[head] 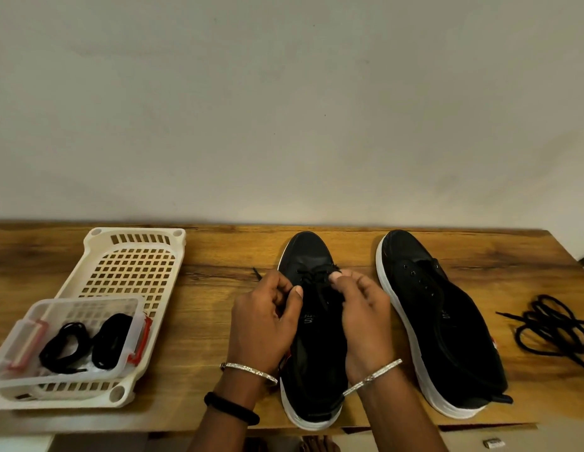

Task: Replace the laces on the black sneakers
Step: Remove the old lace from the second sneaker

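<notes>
Two black sneakers with white soles stand on the wooden table, toes pointing away. The left sneaker (312, 350) still has a black lace (316, 277) through its front eyelets. My left hand (263, 324) pinches one end of that lace at the shoe's left side; the lace tip pokes out past my fingers. My right hand (362, 311) pinches the lace over the eyelets on the right. The right sneaker (444, 324) has bare eyelets and no lace. A loose black lace (551, 324) lies coiled on the table at the far right.
A cream plastic basket (134, 256) lies at the left. Inside it sits a clear lidless box (134, 324) holding two bundled black laces (88, 344). The table's front edge runs just below the heels. A plain wall stands behind.
</notes>
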The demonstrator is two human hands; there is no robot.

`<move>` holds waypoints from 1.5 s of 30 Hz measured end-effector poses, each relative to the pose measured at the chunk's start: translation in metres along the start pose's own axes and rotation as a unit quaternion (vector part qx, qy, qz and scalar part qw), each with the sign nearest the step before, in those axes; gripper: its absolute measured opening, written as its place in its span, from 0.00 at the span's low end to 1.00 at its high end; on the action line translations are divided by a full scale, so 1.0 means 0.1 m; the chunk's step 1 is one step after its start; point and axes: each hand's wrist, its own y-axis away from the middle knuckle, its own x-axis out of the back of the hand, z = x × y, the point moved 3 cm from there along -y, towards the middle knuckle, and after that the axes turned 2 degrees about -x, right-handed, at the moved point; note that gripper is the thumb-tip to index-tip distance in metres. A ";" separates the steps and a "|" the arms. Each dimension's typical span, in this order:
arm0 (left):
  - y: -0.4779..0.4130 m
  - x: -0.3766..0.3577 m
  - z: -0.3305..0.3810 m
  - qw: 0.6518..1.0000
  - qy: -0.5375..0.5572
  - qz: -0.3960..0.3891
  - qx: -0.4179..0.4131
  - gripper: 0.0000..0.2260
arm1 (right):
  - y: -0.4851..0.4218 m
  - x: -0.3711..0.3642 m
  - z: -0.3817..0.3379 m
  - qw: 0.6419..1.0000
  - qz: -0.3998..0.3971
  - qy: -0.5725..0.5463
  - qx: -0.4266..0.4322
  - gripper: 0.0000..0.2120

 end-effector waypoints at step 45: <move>-0.01 0.00 0.01 1.000 -0.005 -0.006 -0.006 0.08 | 0.20 -0.11 -0.11 0.739 0.035 0.541 0.400 0.08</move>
